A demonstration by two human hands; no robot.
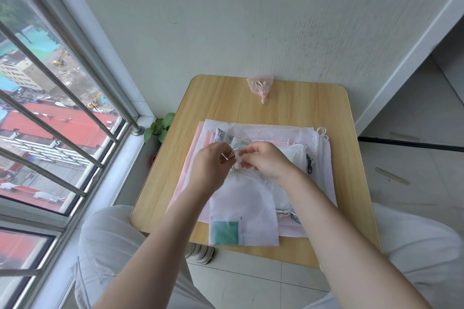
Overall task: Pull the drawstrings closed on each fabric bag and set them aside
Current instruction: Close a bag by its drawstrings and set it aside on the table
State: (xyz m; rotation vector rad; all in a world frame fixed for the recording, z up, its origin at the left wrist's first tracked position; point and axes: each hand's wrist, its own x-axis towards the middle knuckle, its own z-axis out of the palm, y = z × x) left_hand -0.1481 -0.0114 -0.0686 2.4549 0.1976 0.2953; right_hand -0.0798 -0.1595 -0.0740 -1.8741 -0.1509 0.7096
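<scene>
Both hands (209, 163) pinch drawstrings (234, 155); sheer white bag (244, 208) gathered at neck.

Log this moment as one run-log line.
step: closing drawstring | left hand + right hand: pinching cords of sheer white bag | done: pink bag at table's far edge | remaining: stack

Bare forearms (160, 241); pale trousers (108, 246); striped shoe (202, 253).

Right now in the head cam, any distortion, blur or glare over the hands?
Head view: wide-angle bend curves the window bars; soft daylight, no glare on the table; left hand, right hand and white bag slightly soft, drawstrings hard to resolve.
</scene>
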